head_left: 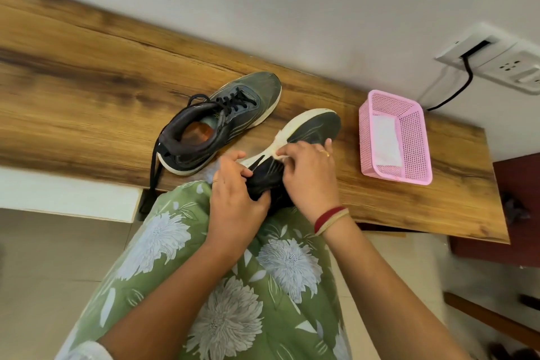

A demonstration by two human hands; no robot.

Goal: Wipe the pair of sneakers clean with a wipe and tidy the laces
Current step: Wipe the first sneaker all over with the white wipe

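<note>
Faces a wooden table (87, 73) set against a white wall, with green floral cloth (263, 286) over the lap. Has one dark sneaker (222, 123) upright on the table. Tilts the other sneaker (315, 126) on its side just right of it, toe toward the wall, near a pink basket (415, 137). Grips its heel with the left hand (233, 202), fingers curled round. Pinches a white wipe (282, 156) against the pale midsole with the right hand (306, 175). Has the upright sneaker's black lace (155, 164) dangling over the near table edge.

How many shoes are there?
2. One sneaker stands upright on the table; the other sneaker is tipped sideways, gripped by the left hand while the right hand pinches a wipe against it.
</note>
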